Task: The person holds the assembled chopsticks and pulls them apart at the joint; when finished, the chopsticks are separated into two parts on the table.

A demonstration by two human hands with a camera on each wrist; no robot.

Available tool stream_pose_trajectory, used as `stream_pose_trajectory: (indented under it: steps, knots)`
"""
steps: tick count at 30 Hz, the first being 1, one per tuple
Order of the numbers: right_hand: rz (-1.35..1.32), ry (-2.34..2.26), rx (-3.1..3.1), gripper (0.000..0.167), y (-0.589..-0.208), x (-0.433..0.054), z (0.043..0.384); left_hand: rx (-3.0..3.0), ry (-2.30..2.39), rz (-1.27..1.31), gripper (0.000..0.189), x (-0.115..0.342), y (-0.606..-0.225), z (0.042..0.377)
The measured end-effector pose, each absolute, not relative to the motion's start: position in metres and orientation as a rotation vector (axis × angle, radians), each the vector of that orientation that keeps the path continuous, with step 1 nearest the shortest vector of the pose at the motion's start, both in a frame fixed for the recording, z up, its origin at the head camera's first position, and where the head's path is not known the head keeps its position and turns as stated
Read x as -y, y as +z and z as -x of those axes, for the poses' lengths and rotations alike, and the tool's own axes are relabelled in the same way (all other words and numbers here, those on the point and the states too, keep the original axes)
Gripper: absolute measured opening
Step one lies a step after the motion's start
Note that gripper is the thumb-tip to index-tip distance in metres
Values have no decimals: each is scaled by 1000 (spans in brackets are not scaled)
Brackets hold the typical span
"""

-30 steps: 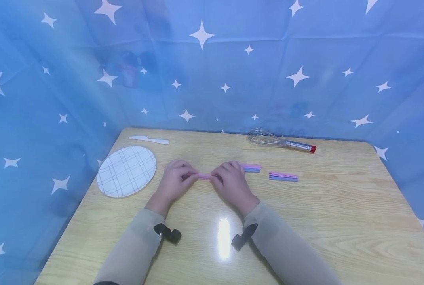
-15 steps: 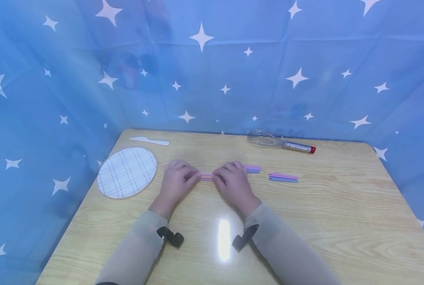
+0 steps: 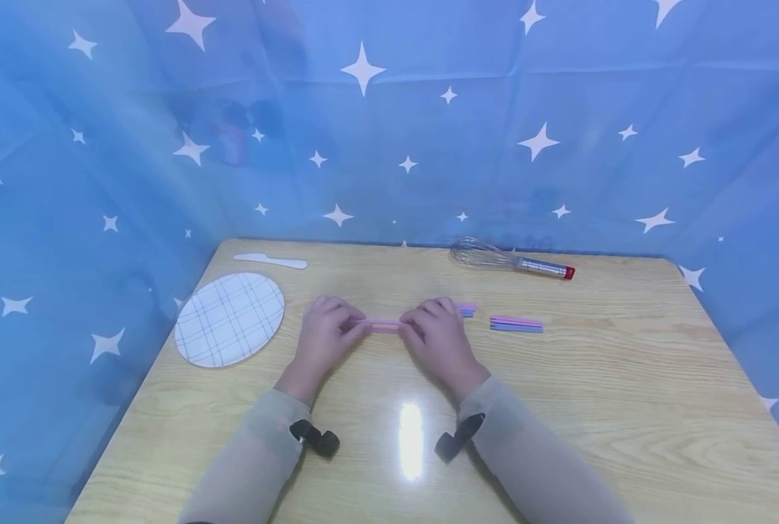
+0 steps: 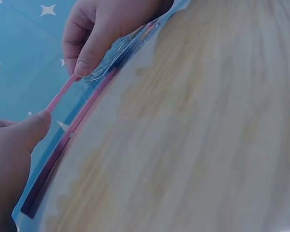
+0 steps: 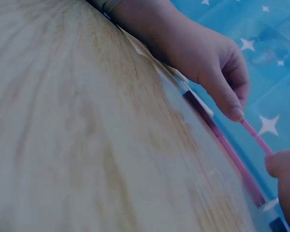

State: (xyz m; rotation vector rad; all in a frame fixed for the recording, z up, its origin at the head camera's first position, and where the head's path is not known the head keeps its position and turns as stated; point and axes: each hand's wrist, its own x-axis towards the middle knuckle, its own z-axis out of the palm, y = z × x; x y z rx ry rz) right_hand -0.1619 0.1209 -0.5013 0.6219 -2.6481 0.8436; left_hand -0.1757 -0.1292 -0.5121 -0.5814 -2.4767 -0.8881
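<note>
My left hand (image 3: 326,331) and right hand (image 3: 438,338) face each other over the middle of the table. Between them they hold a thin pink straw (image 3: 385,322), pinching one end each with thumb and fingers. A small step in its thickness shows on the held straw (image 4: 63,90) in the left wrist view. Below it lies another pinkish straw (image 4: 82,115), darker toward one end. Partly hidden behind my right hand is a group of pink and blue straws (image 3: 469,310). A second such group (image 3: 516,324) lies farther right.
At the left lies a white plate (image 3: 228,320) with a grid pattern, and behind it a white plastic knife (image 3: 271,260). A wire whisk (image 3: 513,260) with a red end rests near the back edge. Starred blue cloth (image 3: 389,131) hangs around the table (image 3: 625,378).
My right hand has shifted to the right, covering more of the nearer straw group. A longer stretch of the pink straw shows between my hands. The head view has turned slightly.
</note>
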Motion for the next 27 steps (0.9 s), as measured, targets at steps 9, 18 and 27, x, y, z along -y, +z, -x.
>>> stream_pose_trajectory:
  steps: [9, 18, 27]
  knots:
    - [-587, 902, 2540, 10, -505, -142, 157, 2521, -898, 575, 23, 106, -513, 179]
    - [-546, 924, 2537, 12, -504, -164, 151, 2538, -875, 612, 23, 81, -515, 181]
    - [-525, 896, 2468, 10, -503, -190, 148, 2465, -900, 669, 22, 51, -513, 182]
